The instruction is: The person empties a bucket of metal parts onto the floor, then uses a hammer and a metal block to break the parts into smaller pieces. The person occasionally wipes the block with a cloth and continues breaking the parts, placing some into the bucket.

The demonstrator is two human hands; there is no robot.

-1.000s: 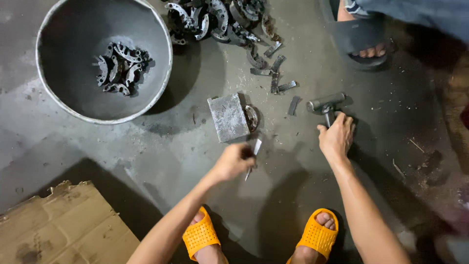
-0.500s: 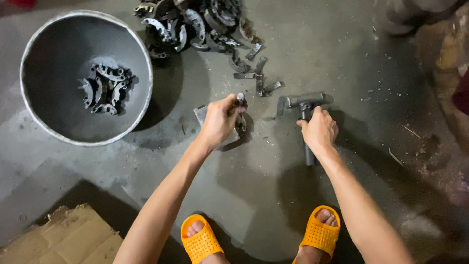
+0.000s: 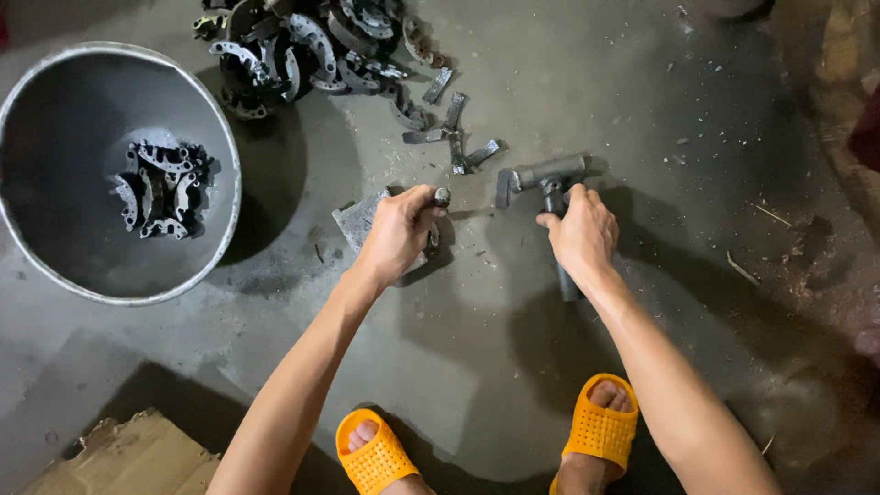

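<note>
The left hand point(image 3: 399, 229) is curled shut around a small metal rod point(image 3: 441, 197), and the rod's round tip pokes out past the thumb. This hand rests on a flat grey metal block point(image 3: 356, 220) that lies on the concrete floor point(image 3: 513, 385). The right hand point(image 3: 579, 234) is closed tight around the handle of a grey hammer point(image 3: 543, 176). The hammer's head lies on the floor just past the fingers, and the handle's end sticks out on the near side of the hand.

A little way beyond the hammer lie a few loose metal strips point(image 3: 456, 137). Farther off is a big pile of curved metal parts point(image 3: 302, 46). On the left stands a large round metal bowl point(image 3: 197, 119) with more curved parts point(image 3: 156, 191) inside. A piece of cardboard point(image 3: 128, 458) lies in the near left corner.

Both arms reach forward and down, side by side. Two feet in orange sandals point(image 3: 374, 454) stand between them.
</note>
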